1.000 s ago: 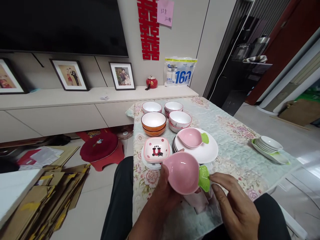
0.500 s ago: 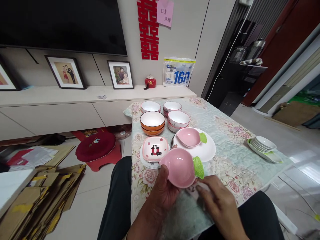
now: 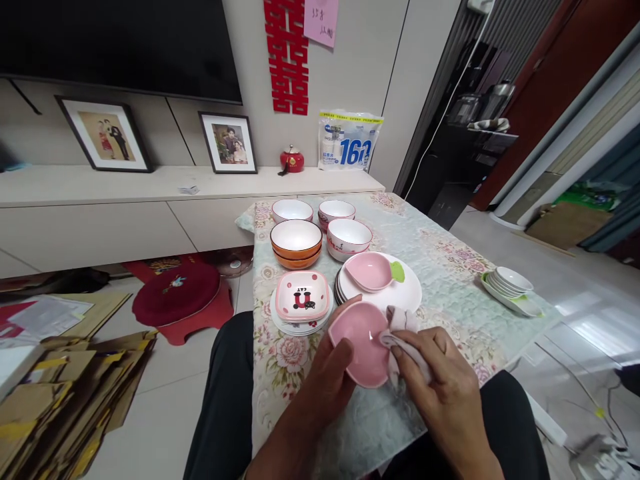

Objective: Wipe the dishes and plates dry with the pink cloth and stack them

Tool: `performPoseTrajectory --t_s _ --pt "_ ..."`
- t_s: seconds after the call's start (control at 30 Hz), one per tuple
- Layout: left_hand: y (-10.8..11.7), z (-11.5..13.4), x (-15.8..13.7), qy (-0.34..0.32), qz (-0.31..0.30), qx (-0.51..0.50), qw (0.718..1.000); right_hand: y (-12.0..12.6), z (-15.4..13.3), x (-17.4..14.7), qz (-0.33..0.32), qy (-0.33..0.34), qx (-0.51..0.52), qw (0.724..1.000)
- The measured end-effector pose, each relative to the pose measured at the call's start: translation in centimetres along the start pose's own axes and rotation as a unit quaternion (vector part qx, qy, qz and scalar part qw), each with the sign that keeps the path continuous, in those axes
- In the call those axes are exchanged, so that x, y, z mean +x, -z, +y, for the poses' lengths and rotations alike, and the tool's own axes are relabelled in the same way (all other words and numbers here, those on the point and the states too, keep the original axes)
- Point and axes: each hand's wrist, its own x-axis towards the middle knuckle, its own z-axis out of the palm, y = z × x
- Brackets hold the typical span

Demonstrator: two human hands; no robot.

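The left hand (image 3: 327,370) curls round the near left side of a pink bowl (image 3: 367,333), its thumb now lying further over the inside than half a second ago; the bowl sits tilted between the two hands, above the table edge. At its right side a pale folded cloth (image 3: 403,319), which hung lower, under the bowl, in the earlier view, now wraps the rim and hides the green leaf handle that showed before. The right hand (image 3: 443,383) has come up with it, thumb and fingers pinched together on the fabric. For writing, beyond the left hand a red paper cut-out (image 3: 287,60) of stacked characters hangs on the wall; nearer, a square dish (image 3: 290,300) reads "CAT", upside down; over the hands a pink note (image 3: 320,21) bears a handwritten "35", and a clear bag (image 3: 350,141) shows a large blue "160". Well left of the left hand lie flattened cartons (image 3: 75,380), then a red stool (image 3: 180,293). The square dish rests on round plates (image 3: 277,317) just beyond that hand, with orange bowls (image 3: 296,259) behind. Close behind the held bowl, in the way on its far side, stands a white oval plate (image 3: 411,293) carrying a second pink bowl (image 3: 370,272). Small white dishes (image 3: 510,280) are stacked well right of the right hand.
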Motion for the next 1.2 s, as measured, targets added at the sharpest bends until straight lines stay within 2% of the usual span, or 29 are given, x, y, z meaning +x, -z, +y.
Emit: performPoseTrajectory --t_s 0.1,0.17,0.27,0.33,0.43,0.5,0.6,0.7,0.77,0.9,1.0,1.1,1.2 --pt "-0.3 0.0 -0.2 0.037 -0.014 -0.022 0.999 -0.3 0.9 0.8 0.043 -0.003 -0.027 0.999" --pt "-0.4 -0.1 -0.2 0.029 0.007 -0.018 0.999 -0.4 1.0 0.9 0.049 0.003 -0.035 0.998" --pt "-0.4 -0.3 0.0 -0.002 0.042 -0.01 0.999 -0.1 0.2 0.2 -0.003 0.017 -0.022 1.0" --pt "-0.4 -0.4 0.2 -0.015 0.042 -0.01 0.999 0.2 -0.5 -0.3 -0.036 0.028 -0.002 0.999" --pt "-0.4 -0.5 0.5 -0.027 0.023 -0.015 0.999 0.7 -0.9 -0.5 -0.058 0.041 0.014 0.997" --pt "-0.4 -0.6 0.6 -0.021 -0.011 -0.028 0.999 0.7 -0.7 -0.2 -0.056 0.04 0.01 0.998" --pt "-0.2 -0.9 0.6 -0.005 -0.052 -0.041 0.998 -0.1 0.0 0.3 -0.02 0.025 -0.02 0.999" --pt "0.2 -1.1 0.7 -0.01 -0.044 -0.022 0.999 -0.9 0.3 0.4 0.006 0.033 -0.066 0.997" --pt "0.4 -1.0 0.7 -0.009 -0.036 0.002 0.999 -1.0 -0.1 0.1 -0.025 0.043 -0.077 0.996" --pt "0.5 -1.0 0.7 -0.003 -0.02 0.047 0.999 -0.2 -1.7 -0.5 -0.153 0.032 -0.067 0.985" --pt "0.5 -1.0 0.8 0.018 -0.029 0.069 0.997 0.3 -2.9 -0.1 -0.216 0.026 -0.046 0.975" --pt "0.5 -0.8 0.8 0.032 -0.032 0.076 0.996 0.5 -3.6 0.9 -0.236 0.011 0.053 0.97" --pt "0.3 -0.6 0.8 0.01 -0.039 0.065 0.997 0.2 -3.6 1.9 -0.211 0.029 0.141 0.967"
